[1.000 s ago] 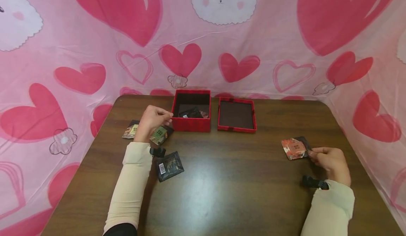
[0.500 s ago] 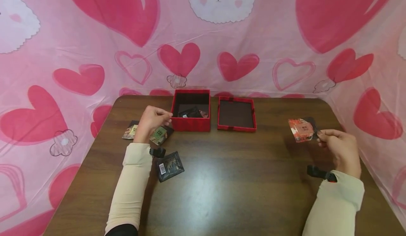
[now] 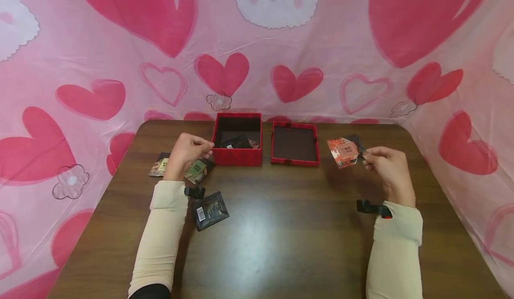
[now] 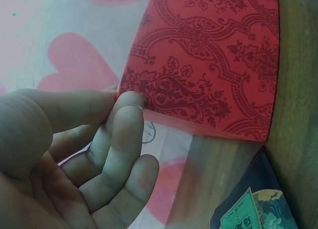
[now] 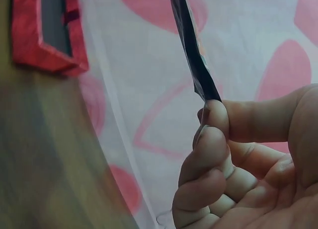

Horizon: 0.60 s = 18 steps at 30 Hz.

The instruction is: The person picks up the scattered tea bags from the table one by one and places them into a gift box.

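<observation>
Likely light, flexible and slick, I judge, the packet (image 3: 345,151) suits the edge pinch my right fingers (image 5: 201,149) have; left fingers (image 4: 127,134) pinch the box (image 3: 237,157).

The box (image 3: 237,157) stands left of the lid (image 3: 295,144).

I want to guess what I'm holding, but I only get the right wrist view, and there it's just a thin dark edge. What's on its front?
Observer: In the head view, the right hand pinches a flat packet with an orange printed front.
Operator: Cool! What's the other hand doing?
Observer: The left hand pinches the rim of a red box near its front left corner.
Operator: Is there anything in that box?
Observer: Yes, a black packet lies inside it.
</observation>
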Each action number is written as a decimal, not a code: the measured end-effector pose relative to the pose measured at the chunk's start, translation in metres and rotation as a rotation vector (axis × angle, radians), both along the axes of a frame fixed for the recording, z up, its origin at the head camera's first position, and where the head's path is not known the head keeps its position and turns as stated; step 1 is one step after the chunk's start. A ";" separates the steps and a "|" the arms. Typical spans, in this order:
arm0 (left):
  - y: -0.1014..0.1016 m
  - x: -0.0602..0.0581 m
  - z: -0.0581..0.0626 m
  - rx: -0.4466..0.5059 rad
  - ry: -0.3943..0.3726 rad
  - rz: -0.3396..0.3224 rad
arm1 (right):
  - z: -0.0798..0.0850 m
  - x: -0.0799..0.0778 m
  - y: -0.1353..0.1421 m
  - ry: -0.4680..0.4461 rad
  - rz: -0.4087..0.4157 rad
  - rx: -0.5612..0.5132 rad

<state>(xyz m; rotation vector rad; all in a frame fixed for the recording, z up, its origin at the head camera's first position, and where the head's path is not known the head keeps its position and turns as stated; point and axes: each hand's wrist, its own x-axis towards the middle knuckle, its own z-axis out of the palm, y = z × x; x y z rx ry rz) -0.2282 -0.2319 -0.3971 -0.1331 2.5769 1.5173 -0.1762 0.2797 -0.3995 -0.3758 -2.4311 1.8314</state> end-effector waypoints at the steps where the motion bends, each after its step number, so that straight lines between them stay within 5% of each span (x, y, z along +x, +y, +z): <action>1: -0.002 0.000 0.001 -0.001 0.000 0.002 | 0.001 -0.003 -0.004 0.008 0.006 0.001; 18: -0.001 -0.002 -0.003 0.063 0.027 0.019 | 0.016 -0.042 -0.072 0.028 0.080 -0.020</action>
